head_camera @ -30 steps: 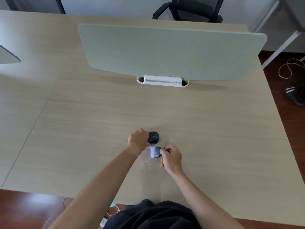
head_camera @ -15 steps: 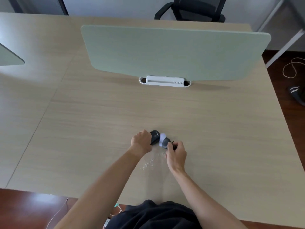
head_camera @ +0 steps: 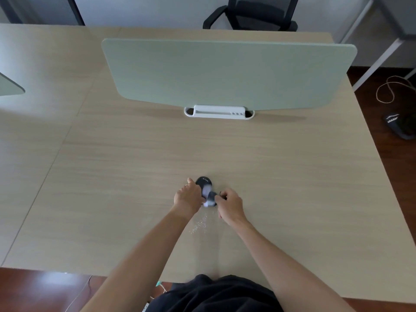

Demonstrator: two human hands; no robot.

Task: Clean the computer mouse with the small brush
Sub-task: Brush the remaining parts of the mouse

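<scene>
A black computer mouse (head_camera: 204,181) lies on the wooden desk (head_camera: 292,176) near its front middle. My left hand (head_camera: 188,197) grips the mouse from the left and covers most of its near half. My right hand (head_camera: 230,204) holds a small brush (head_camera: 209,197) with a grey body and pale bristles. The brush is blurred and lies against the mouse's near right side, between my two hands.
Small pale crumbs (head_camera: 200,224) are scattered on the desk just in front of my hands. A pale green divider panel (head_camera: 227,73) stands in a white base (head_camera: 218,111) across the back. A black office chair (head_camera: 254,13) stands behind the desk.
The brush has swept back and forth along the mouse: first near, then out to the right end, now drawn in close to my left hand. My left hand stays on the mouse.
</scene>
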